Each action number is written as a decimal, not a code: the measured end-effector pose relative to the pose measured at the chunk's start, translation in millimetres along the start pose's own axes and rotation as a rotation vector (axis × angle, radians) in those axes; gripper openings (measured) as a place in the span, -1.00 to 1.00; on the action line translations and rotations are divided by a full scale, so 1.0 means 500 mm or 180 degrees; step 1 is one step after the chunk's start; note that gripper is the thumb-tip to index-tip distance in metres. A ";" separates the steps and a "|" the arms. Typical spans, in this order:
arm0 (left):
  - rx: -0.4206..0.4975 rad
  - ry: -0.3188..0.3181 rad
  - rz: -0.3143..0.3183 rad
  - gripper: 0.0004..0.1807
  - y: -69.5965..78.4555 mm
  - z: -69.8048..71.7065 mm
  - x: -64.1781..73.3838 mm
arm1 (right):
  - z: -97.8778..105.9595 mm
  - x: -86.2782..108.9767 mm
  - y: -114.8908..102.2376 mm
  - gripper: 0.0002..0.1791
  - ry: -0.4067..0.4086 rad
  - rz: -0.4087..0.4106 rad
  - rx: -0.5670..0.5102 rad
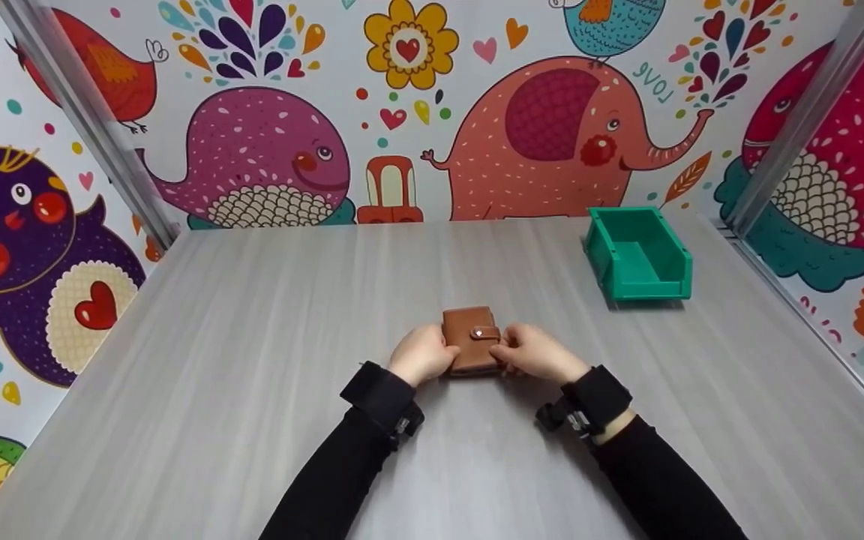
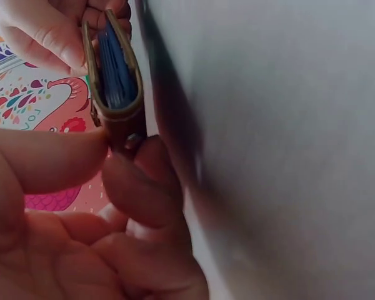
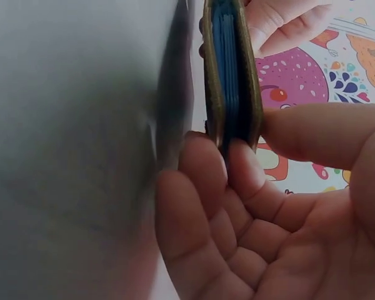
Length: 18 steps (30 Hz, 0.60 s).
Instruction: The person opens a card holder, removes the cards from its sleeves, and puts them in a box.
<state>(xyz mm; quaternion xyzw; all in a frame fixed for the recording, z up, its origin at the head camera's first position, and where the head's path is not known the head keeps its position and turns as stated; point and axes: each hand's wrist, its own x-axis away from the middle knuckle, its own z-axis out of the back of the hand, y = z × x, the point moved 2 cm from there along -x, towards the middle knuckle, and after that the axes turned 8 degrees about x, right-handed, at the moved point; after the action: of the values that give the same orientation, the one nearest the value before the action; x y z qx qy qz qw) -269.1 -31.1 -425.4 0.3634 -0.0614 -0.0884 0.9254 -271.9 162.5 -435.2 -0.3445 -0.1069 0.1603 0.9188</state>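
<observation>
A brown leather wallet [image 1: 468,341] with a snap strap on its right side is held just over the table in the head view. My left hand [image 1: 423,354] pinches its left edge, thumb on top and fingers beneath. On the opposite edge my right hand [image 1: 538,352] pinches it near the strap. Blue inner sleeves show inside the wallet [image 2: 115,69] in the left wrist view, where its folded spine faces the left hand. From the right wrist, the open side of the wallet [image 3: 231,75] shows, with a right fingertip between the covers.
A green plastic bin [image 1: 638,259] stands at the back right of the pale wood-grain table [image 1: 267,322]. Walls with printed cartoon animals [image 1: 544,142] close off the back and both sides. Metal frame posts [image 1: 94,127] rise at the back corners.
</observation>
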 end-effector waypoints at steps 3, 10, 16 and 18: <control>-0.0050 -0.0065 -0.0009 -0.80 0.003 -0.005 -0.005 | 0.001 0.000 0.005 -0.75 -0.0011 -0.0044 0.0031; -0.0163 -0.0134 -0.0050 -0.77 0.007 -0.010 -0.017 | 0.002 -0.001 0.008 -0.76 -0.0049 -0.0159 0.0060; -0.0236 -0.0116 -0.0076 -0.74 0.009 -0.015 -0.021 | 0.000 -0.001 0.008 -0.77 -0.0008 -0.0216 0.0151; -0.0270 -0.0089 -0.0033 -0.74 0.009 -0.018 -0.022 | -0.002 -0.001 0.008 -0.78 0.0004 -0.0248 0.0166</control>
<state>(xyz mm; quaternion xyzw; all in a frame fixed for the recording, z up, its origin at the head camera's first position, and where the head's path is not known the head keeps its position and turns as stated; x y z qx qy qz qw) -277.5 -19.7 -429.2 0.3229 -0.0686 -0.1008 0.9385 -273.0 164.6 -438.4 -0.3161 -0.1154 0.1269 0.9331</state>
